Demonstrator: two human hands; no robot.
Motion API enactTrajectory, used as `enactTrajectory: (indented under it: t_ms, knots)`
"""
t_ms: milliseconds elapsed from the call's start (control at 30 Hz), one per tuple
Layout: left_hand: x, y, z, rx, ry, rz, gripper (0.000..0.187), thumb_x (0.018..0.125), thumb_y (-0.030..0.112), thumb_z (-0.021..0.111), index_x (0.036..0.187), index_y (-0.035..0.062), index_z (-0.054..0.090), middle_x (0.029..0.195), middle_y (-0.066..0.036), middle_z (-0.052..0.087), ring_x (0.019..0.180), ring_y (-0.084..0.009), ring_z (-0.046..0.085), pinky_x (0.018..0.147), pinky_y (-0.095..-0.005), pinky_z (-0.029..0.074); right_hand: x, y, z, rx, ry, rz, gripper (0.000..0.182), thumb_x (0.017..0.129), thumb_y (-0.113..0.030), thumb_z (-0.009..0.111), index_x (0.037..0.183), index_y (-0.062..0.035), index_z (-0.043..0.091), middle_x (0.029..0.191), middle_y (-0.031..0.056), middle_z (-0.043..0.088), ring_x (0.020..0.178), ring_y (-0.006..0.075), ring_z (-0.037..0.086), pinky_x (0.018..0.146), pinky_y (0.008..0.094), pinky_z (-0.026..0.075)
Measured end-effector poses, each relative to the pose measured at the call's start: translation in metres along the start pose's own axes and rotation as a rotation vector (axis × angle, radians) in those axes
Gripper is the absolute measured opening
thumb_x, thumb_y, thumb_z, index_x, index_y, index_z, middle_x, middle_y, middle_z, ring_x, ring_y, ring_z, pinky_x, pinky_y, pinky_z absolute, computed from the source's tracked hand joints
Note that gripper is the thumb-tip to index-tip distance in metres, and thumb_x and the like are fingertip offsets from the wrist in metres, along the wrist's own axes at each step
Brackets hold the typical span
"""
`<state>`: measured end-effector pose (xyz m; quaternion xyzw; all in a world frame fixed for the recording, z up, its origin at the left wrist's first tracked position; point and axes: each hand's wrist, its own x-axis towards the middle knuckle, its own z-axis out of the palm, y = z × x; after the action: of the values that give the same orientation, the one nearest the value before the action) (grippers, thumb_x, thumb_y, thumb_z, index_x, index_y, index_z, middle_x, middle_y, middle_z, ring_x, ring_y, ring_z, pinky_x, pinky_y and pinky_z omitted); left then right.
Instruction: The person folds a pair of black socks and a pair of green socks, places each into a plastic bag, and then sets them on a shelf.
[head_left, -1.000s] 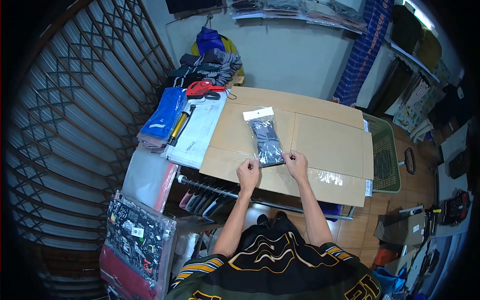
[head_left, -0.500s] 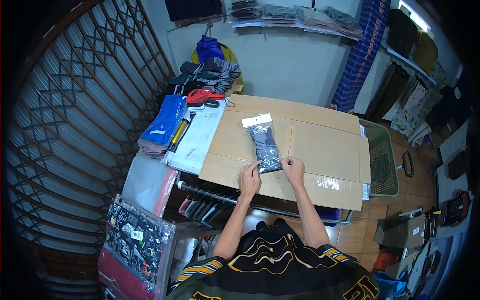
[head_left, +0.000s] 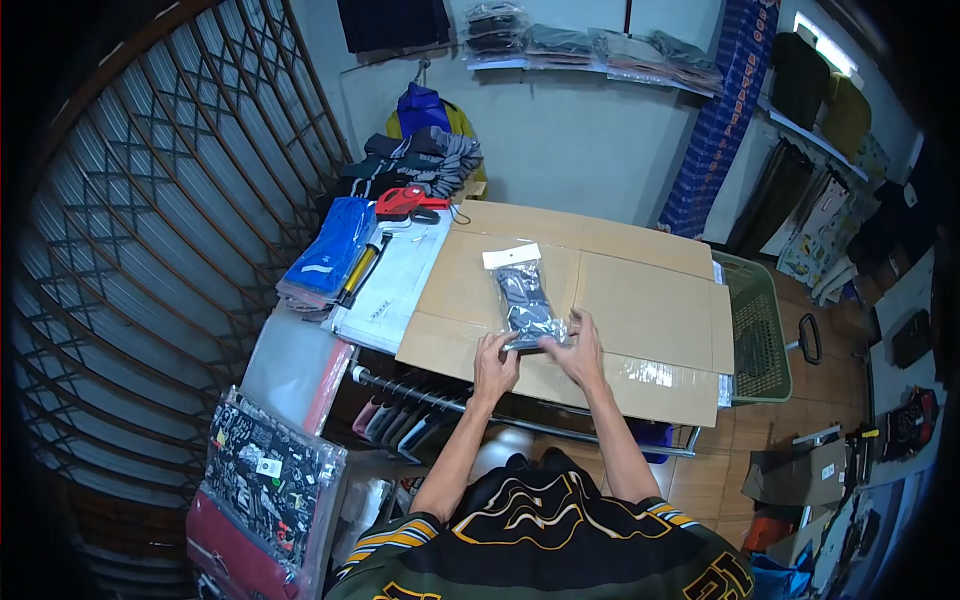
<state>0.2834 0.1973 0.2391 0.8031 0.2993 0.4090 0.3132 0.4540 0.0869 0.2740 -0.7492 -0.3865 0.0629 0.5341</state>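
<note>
A clear plastic packet (head_left: pixel 524 296) with a white header holds a dark grey patterned item and lies on the cardboard sheet (head_left: pixel 650 300). Its header points away from me. At the packet's near left corner, my left hand (head_left: pixel 495 367) has its fingers closed on the plastic edge. My right hand (head_left: pixel 580 352) is at the near right corner, thumb and fingers apart, the thumb reaching over the packet's near edge.
Left of the cardboard are a blue packaged garment (head_left: pixel 333 240), a red tool (head_left: pixel 408 203) and a yellow-black pump (head_left: pixel 362 270). A green basket (head_left: pixel 755 330) stands at the right. Clothes hang on a rail (head_left: pixel 440 397) below the near edge.
My right hand has opened, and its thumb has moved left over the packet's near edge. The plastic there looks more crumpled. The view has shifted slightly.
</note>
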Motion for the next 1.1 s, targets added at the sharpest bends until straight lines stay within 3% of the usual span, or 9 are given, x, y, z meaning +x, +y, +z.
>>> enactTrajectory:
  t_ms: [100, 267, 367, 467, 633, 733, 767, 933, 1100]
  knots:
    - [-0.001, 0.005, -0.007, -0.063, -0.048, -0.031, 0.034, 0.087, 0.0, 0.074, 0.12, 0.0042, 0.078, 0.097, -0.017, 0.064, 0.097, -0.035, 0.061, 0.091, -0.0449, 0.051, -0.005, -0.004, -0.014, -0.069, -0.129, -0.219, 0.06, 0.082, -0.012, 0.089, 0.136, -0.0127, 0.064, 0.149, 0.0238, 0.057, 0.117, 0.0406, 0.068, 0.098, 0.0489, 0.058]
    - [0.012, 0.042, -0.026, -0.019, -0.065, 0.068, 0.031, 0.086, 0.001, 0.079, 0.117, 0.0054, 0.078, 0.103, -0.015, 0.065, 0.103, -0.0324, 0.062, 0.092, -0.0421, 0.052, 0.007, -0.006, -0.036, 0.071, -0.216, -0.219, 0.04, 0.08, -0.004, 0.086, 0.119, -0.0072, 0.074, 0.154, 0.0218, 0.056, 0.129, 0.0356, 0.066, 0.109, 0.0449, 0.055]
    - [0.037, 0.078, -0.036, -0.043, 0.084, 0.259, 0.026, 0.089, 0.004, 0.081, 0.115, 0.0022, 0.077, 0.102, -0.015, 0.068, 0.106, -0.0289, 0.067, 0.097, -0.0375, 0.052, 0.027, -0.03, -0.057, 0.148, -0.153, -0.309, 0.027, 0.083, -0.004, 0.085, 0.108, -0.0044, 0.077, 0.14, 0.0208, 0.067, 0.12, 0.0307, 0.072, 0.108, 0.0404, 0.054]
    - [0.059, 0.107, -0.043, -0.396, -0.026, 0.134, 0.02, 0.095, 0.007, 0.08, 0.112, -0.0022, 0.074, 0.11, -0.015, 0.073, 0.11, -0.0255, 0.071, 0.101, -0.0361, 0.053, 0.049, -0.042, -0.071, 0.376, -0.183, -0.19, 0.021, 0.087, -0.004, 0.084, 0.107, -0.0022, 0.078, 0.121, 0.0135, 0.076, 0.113, 0.0216, 0.073, 0.106, 0.0371, 0.053]
    - [0.081, 0.107, -0.011, -0.85, -0.074, -0.178, 0.035, 0.105, 0.009, 0.072, 0.131, -0.0036, 0.053, 0.105, -0.012, 0.077, 0.092, -0.0109, 0.074, 0.073, -0.0232, 0.06, 0.081, -0.073, -0.077, 0.58, -0.199, -0.007, 0.062, 0.095, -0.014, 0.085, 0.147, -0.0015, 0.055, 0.1, 0.0115, 0.078, 0.092, 0.0141, 0.073, 0.077, 0.0267, 0.058]
    - [0.083, 0.095, 0.006, -0.816, -0.116, -0.343, 0.039, 0.105, 0.01, 0.073, 0.134, -0.0031, 0.051, 0.102, -0.012, 0.076, 0.085, -0.0123, 0.074, 0.068, -0.0254, 0.062, 0.092, -0.06, -0.066, 0.315, -0.129, 0.077, 0.064, 0.094, -0.016, 0.085, 0.148, -0.0012, 0.054, 0.1, 0.0144, 0.078, 0.089, 0.0168, 0.074, 0.078, 0.0306, 0.059]
    - [0.081, 0.078, 0.018, -0.791, -0.129, -0.369, 0.039, 0.103, 0.012, 0.076, 0.131, -0.0029, 0.053, 0.1, -0.011, 0.077, 0.079, -0.0124, 0.074, 0.064, -0.0263, 0.061, 0.091, -0.057, -0.063, 0.113, -0.114, 0.065, 0.066, 0.094, -0.021, 0.084, 0.148, -0.0006, 0.053, 0.108, 0.0229, 0.078, 0.095, 0.0298, 0.078, 0.086, 0.0401, 0.061]
    - [0.052, -0.01, 0.066, -0.555, -0.1, -0.488, 0.037, 0.097, 0.018, 0.083, 0.119, -0.0033, 0.063, 0.095, -0.014, 0.078, 0.077, -0.0159, 0.075, 0.062, -0.0296, 0.06, 0.049, -0.011, -0.026, -0.24, -0.08, -0.092, 0.067, 0.094, -0.027, 0.081, 0.151, -0.0034, 0.054, 0.133, 0.0296, 0.068, 0.122, 0.0499, 0.067, 0.105, 0.0527, 0.054]
    - [0.039, -0.044, 0.055, -0.188, -0.106, -0.416, 0.03, 0.098, 0.02, 0.081, 0.114, -0.0025, 0.069, 0.089, -0.014, 0.078, 0.071, -0.0183, 0.076, 0.059, -0.0305, 0.06, -0.002, -0.005, -0.001, -0.555, -0.359, -0.211, 0.061, 0.101, -0.048, 0.067, 0.154, -0.0186, 0.059, 0.166, 0.0246, 0.044, 0.154, 0.0463, 0.039, 0.119, 0.0656, 0.036]
